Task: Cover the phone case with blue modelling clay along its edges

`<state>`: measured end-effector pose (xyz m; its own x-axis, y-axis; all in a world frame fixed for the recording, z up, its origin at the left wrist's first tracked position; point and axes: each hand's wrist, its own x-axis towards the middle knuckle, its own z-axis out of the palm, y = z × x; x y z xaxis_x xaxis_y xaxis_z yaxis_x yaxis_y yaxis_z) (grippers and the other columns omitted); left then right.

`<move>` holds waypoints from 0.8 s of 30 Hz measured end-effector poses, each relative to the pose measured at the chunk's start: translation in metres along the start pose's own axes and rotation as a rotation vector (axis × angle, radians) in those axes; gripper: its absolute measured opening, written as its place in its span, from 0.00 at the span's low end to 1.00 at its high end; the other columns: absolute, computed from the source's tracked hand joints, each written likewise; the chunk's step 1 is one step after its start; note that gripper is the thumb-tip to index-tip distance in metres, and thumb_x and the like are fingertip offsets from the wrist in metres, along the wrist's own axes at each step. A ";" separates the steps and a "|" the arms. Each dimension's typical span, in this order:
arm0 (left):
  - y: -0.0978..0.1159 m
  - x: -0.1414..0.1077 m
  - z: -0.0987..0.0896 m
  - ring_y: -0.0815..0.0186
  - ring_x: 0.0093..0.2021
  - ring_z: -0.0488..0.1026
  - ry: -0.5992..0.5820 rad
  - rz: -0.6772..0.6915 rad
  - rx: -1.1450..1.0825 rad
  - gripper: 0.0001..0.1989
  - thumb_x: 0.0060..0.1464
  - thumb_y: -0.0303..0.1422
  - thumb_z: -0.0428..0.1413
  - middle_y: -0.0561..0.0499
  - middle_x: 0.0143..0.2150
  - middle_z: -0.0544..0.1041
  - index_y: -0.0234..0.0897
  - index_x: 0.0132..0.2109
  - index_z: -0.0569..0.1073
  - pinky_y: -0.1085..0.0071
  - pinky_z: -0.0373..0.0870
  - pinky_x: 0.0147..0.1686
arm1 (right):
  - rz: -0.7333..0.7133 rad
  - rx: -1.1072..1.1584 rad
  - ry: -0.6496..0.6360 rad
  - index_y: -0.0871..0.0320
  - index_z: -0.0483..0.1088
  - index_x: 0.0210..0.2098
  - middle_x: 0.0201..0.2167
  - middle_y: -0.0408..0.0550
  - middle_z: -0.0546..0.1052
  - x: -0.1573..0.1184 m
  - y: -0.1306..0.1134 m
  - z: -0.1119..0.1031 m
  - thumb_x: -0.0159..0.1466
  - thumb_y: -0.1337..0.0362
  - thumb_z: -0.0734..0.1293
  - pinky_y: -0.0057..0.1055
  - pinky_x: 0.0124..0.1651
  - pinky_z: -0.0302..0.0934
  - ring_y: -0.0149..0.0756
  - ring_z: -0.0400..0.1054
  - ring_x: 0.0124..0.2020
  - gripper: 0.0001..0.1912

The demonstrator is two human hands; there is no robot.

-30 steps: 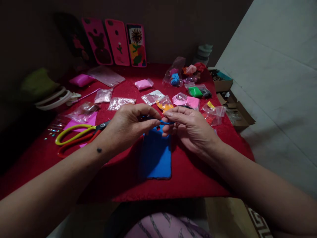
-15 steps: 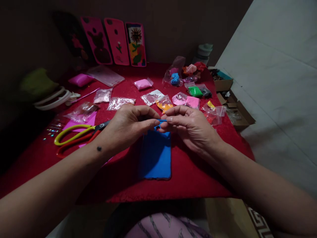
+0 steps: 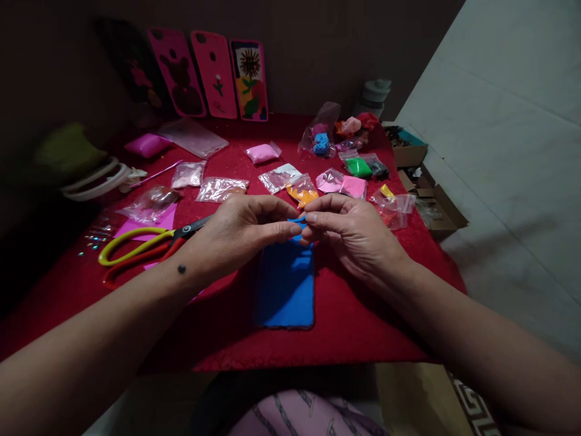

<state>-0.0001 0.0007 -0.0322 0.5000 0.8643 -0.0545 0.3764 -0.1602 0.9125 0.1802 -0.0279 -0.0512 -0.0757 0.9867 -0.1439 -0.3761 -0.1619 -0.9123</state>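
Note:
A phone case covered in blue clay [image 3: 285, 290] lies flat on the red tablecloth, its far end hidden beneath my hands. Just above that end, a thin strip of blue clay [image 3: 296, 220] is stretched between my fingertips. My left hand [image 3: 245, 233] pinches it from the left with thumb and fingers. From the other side my right hand [image 3: 354, 230] pinches it too, the two hands' fingertips almost meeting. Scissors with yellow and red handles [image 3: 158, 245] rest to the left, their blades running behind my left hand.
Bags of coloured clay, among them an orange one [image 3: 302, 192] and a green one [image 3: 358, 167], lie beyond my hands. Decorated phone cases [image 3: 215, 75] lean on the back wall. A clear case [image 3: 193, 138] lies behind; cardboard boxes [image 3: 436, 203] stand at right.
My fingers have shifted slightly along the blue clay strip, and my left thumb has moved a little to the right. The case and the scissors stay put.

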 end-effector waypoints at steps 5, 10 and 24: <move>0.002 -0.001 0.005 0.66 0.32 0.76 0.070 0.039 0.027 0.07 0.50 0.34 0.62 0.51 0.31 0.82 0.35 0.36 0.81 0.72 0.70 0.33 | 0.009 0.007 -0.045 0.62 0.74 0.28 0.22 0.41 0.74 -0.002 0.000 0.000 0.49 0.71 0.76 0.24 0.26 0.68 0.27 0.70 0.21 0.08; 0.003 -0.003 0.005 0.69 0.28 0.71 0.109 0.103 0.093 0.06 0.52 0.32 0.60 0.53 0.27 0.80 0.35 0.32 0.81 0.73 0.65 0.29 | 0.022 0.041 -0.051 0.63 0.74 0.30 0.21 0.41 0.74 -0.002 -0.002 0.000 0.49 0.74 0.73 0.27 0.27 0.70 0.30 0.71 0.21 0.09; 0.002 -0.003 0.005 0.69 0.28 0.69 0.084 0.047 0.079 0.07 0.53 0.33 0.59 0.53 0.27 0.77 0.35 0.34 0.80 0.73 0.64 0.28 | -0.001 -0.113 -0.109 0.61 0.74 0.30 0.24 0.40 0.75 -0.001 0.001 -0.003 0.54 0.68 0.75 0.25 0.28 0.71 0.27 0.71 0.23 0.06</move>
<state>0.0028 -0.0046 -0.0326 0.4531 0.8911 0.0251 0.4161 -0.2363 0.8781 0.1831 -0.0293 -0.0534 -0.1778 0.9783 -0.1059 -0.2707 -0.1521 -0.9506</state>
